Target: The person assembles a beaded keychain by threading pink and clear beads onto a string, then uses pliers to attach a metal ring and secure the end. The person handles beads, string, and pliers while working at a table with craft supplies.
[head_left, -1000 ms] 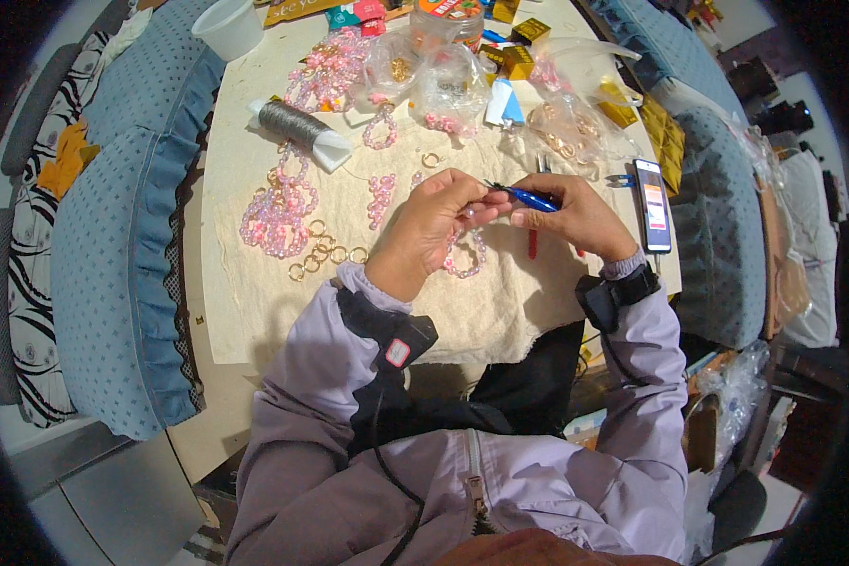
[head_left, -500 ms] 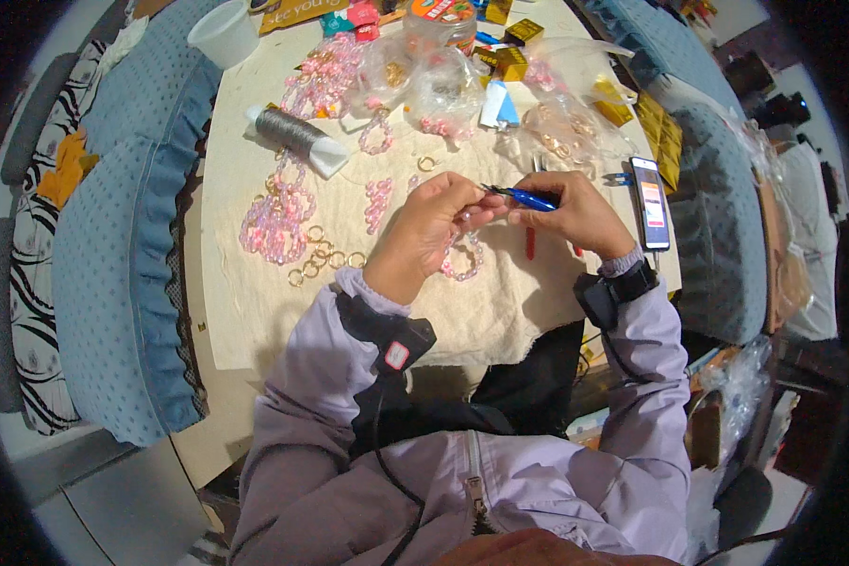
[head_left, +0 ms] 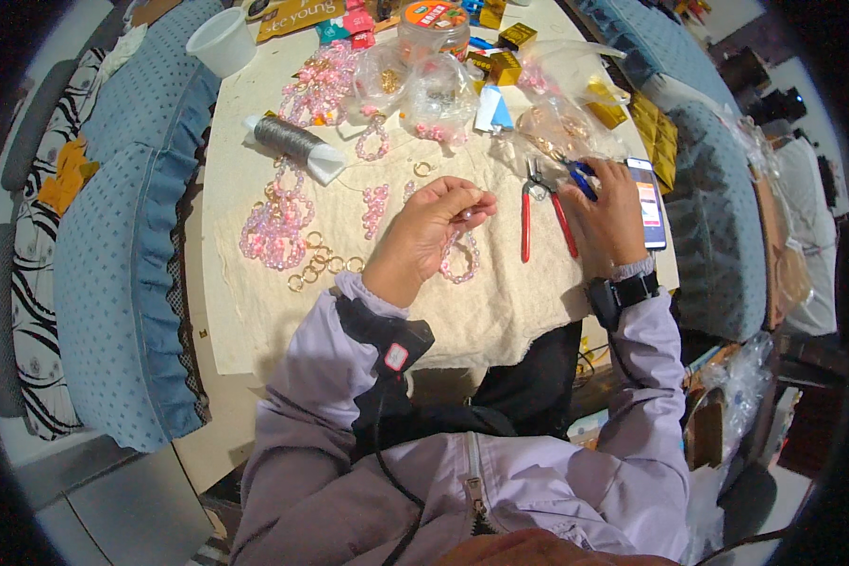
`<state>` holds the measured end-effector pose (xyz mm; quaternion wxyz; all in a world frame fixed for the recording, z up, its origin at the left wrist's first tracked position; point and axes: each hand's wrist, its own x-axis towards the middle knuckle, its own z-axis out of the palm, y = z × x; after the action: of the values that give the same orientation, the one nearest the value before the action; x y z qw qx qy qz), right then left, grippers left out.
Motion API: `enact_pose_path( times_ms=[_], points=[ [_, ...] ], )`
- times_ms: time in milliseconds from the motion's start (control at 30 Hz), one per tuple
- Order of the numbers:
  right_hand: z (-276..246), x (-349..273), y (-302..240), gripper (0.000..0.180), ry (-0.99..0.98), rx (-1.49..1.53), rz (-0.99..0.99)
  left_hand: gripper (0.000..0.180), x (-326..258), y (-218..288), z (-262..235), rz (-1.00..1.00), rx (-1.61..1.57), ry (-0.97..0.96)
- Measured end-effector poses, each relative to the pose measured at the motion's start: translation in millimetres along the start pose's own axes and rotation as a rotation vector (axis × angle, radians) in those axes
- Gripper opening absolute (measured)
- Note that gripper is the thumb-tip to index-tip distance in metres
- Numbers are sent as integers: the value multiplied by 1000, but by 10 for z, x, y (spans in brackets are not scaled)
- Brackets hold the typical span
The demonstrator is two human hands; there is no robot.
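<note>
The right hand (head_left: 611, 219) has left the beadwork and swung out to two o'clock, fingers closing on the blue pliers (head_left: 580, 177) beside the red pliers (head_left: 542, 219) on the cloth (head_left: 462, 316). The left hand (head_left: 424, 236) pinches a bead strand (head_left: 460, 257), which hangs at centre, awaiting the tool.
</note>
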<state>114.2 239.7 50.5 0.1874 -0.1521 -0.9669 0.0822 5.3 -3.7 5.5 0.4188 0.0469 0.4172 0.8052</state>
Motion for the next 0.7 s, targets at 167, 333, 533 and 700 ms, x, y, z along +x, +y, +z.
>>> enact_pose_path(
  times_ms=[167, 333, 533, 700],
  points=[
    [85, -62, -155, 23, 209, 305, -82, 15, 12, 0, -29, -52, 103, -97],
    [213, -129, -540, 16, -207, 1103, 72, 18, -14, -21, 0, -97, 107, -188],
    [219, -108, -723, 10, -336, 1248, 110, 17, -30, 17, -2, -96, 96, -166],
    [258, -82, -766, 7, -182, 1069, -28, 15, -22, 6, 9, -78, 97, -137]
  ],
)
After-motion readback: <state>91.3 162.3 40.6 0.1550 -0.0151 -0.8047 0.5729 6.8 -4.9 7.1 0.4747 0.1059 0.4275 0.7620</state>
